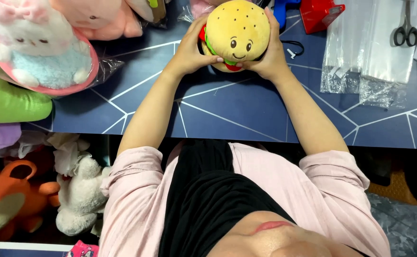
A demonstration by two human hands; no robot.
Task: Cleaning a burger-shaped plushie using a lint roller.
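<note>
Both hands are wrapped around a burger plushie [237, 34], the kind with a tan bun, little seed dots and a smiley face stitched on the front. It sits at the far edge of the dark blue table [246, 112], held just above or on the surface, hard to say which. The left hand [189, 50] cups its left side with the thumb hooked along the lower front edge, fingers curled round the back out of sight. The right hand [268, 57] does the same on the other side, thumb tucked under the bun near the red and green filling layers. So both hands are closed on the toy, squeezing it from either side.

Off to the left there's a white bunny plush in clear plastic wrap [39, 47], sitting beside a green plush [8, 102]. On the right side lies a stack of clear plastic bags [365, 52] with scissors [406, 28] on top. A red object [319, 14] sits just behind the burger. Below the table edge, an orange plush [8, 204] and a white fluffy plush [80, 197] are piled up.
</note>
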